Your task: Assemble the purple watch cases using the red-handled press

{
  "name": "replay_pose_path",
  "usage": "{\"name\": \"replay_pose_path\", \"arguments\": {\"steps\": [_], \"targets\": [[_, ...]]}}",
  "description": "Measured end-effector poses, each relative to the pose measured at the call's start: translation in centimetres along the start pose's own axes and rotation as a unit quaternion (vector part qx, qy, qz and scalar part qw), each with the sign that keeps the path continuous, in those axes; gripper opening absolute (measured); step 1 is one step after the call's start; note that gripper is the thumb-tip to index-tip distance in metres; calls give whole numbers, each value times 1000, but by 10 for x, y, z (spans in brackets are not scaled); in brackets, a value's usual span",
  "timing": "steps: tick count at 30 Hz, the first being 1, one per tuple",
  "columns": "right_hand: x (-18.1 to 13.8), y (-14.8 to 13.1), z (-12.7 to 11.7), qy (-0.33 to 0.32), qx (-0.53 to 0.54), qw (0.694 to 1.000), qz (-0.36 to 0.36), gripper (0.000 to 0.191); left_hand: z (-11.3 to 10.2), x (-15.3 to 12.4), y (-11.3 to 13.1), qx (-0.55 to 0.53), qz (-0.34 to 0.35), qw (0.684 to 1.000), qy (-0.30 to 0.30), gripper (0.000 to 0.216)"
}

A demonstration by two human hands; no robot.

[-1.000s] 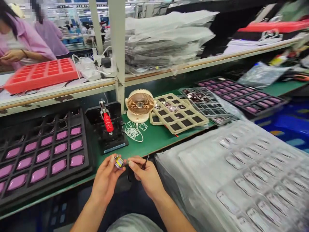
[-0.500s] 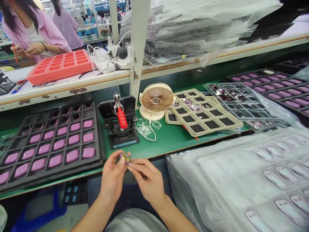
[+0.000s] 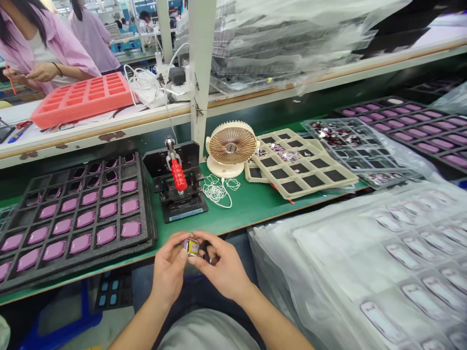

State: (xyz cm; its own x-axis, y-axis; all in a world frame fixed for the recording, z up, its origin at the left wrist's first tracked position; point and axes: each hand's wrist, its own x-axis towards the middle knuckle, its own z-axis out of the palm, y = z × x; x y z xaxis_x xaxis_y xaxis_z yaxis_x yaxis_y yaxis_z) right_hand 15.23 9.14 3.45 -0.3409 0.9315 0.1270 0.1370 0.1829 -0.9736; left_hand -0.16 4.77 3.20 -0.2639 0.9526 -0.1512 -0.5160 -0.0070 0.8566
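The step in hand looks like close two-handed handling: at lower centre of the frame, the left hand (image 3: 168, 266) and right hand (image 3: 225, 266) pinch a small purple-edged case (image 3: 191, 247). Any next move seems to call for steady fingertips, the case lying between both hands; whether the right hand's curled fingers hold anything else I cannot tell

"How does the small square purple-rimmed casing (image 3: 191, 247) look?"

"Shiny at the rim, yellow and film-like inside."

"And the black gridded foam tray (image 3: 147, 216) at left?"

"Matt and grainy; its rounded purple plastic shells (image 3: 108, 209) look smooth."

"The red ribbed plastic handle (image 3: 178, 176)?"

"Glossy; the silver linkage (image 3: 170, 147) behind it looks like bare metal."

"Near right?"

"Translucent whitish plastic sheeting (image 3: 314, 257), wrinkled, with a soft sheen."
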Motion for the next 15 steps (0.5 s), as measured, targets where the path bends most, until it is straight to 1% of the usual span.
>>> {"name": "replay_pose_path", "arguments": {"steps": [3, 5, 6, 8, 10, 11, 12, 13, 14, 15], "targets": [[-10, -6, 6, 16, 12, 1000, 13, 46, -1, -7, 0, 18, -8, 1000, 6, 35], [-25, -14, 4, 26, 14, 999, 16, 49, 1, -12, -1, 23, -45, 998, 25, 38], [-34, -19, -2, 31, -1, 999, 23, 51, 1, -14, -3, 21, -78, 996, 31, 40], [-57, -33, -22, 40, -66, 996, 47, 49, 3, -14, -7, 13, -165, 986, 25, 45], [-83, -50, -57, 65, -154, 982, 86, 33, 6, -11, -13, 13, -240, 971, -1, 49], [-96, -58, -81, 93, -205, 968, 111, 25, 8, -10, -16, 14, -266, 964, -17, 51], [-107, -64, -107, 129, -263, 945, 144, 21, 10, -9, -18, 16, -284, 958, -33, 52], [-115, -69, -137, 170, -331, 910, 185, 20, 12, -8, -20, 20, -297, 954, -44, 54], [-121, -70, -168, 216, -407, 857, 231, 20, 13, -8, -21, 24, -308, 950, -52, 55], [-123, -69, -200, 238, -479, 795, 287, 20, 15, -9, -22, 29, -316, 947, -58, 56]]}}
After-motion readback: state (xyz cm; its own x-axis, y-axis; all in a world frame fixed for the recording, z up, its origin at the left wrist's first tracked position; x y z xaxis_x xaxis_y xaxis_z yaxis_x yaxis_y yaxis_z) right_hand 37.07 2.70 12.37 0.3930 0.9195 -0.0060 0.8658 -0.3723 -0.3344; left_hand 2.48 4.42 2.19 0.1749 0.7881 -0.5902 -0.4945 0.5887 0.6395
